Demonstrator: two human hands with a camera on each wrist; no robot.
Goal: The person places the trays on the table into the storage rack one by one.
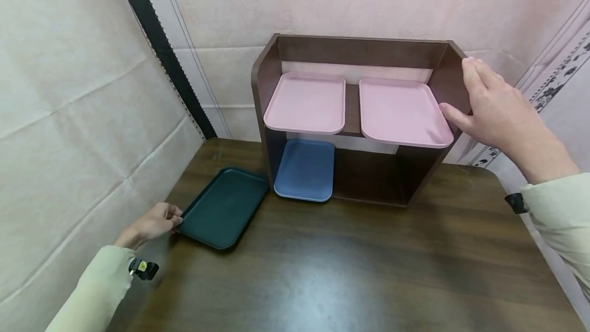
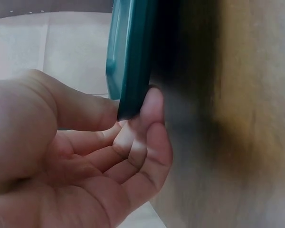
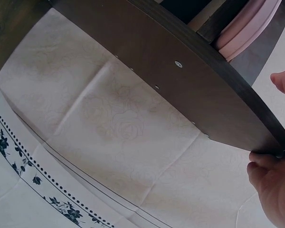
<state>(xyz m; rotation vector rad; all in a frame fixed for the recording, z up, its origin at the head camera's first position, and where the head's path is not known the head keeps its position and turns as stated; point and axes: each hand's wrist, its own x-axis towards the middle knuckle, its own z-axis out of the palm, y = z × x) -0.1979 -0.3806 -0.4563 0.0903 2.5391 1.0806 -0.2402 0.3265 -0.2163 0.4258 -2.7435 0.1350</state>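
My left hand pinches the near-left corner of a dark green tray, thumb on the rim and fingertips beneath. In the left wrist view, that tray is edge-on, with dark shadow between it and the table. My right hand rests on the right side panel of a dark brown two-level shelf, with its thumb spread inward. Its fingers touch the end of the panel in the right wrist view. Two pink trays sit side by side on the upper level.
A blue tray stands in the lower left of the shelf, its front end at the shelf's front edge. The shelf stands on a brown wooden table. Pale cloth hangs behind and at both sides.
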